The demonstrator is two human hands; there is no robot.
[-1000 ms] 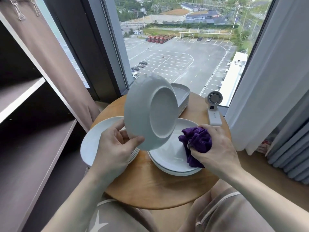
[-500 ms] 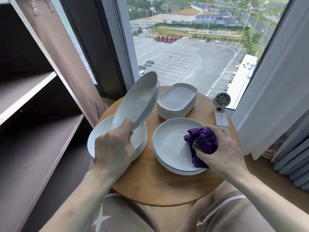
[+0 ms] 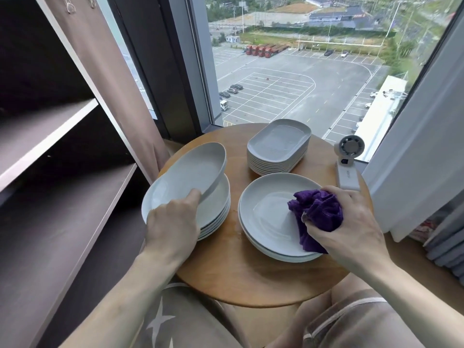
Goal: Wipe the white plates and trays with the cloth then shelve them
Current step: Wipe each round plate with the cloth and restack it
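Purple cloth (image 3: 317,212) sits in right plate stack (image 3: 266,217), gripped by right hand (image 3: 351,222).

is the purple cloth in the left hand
No, the right hand grips the purple cloth, while the left hand holds a tilted plate.
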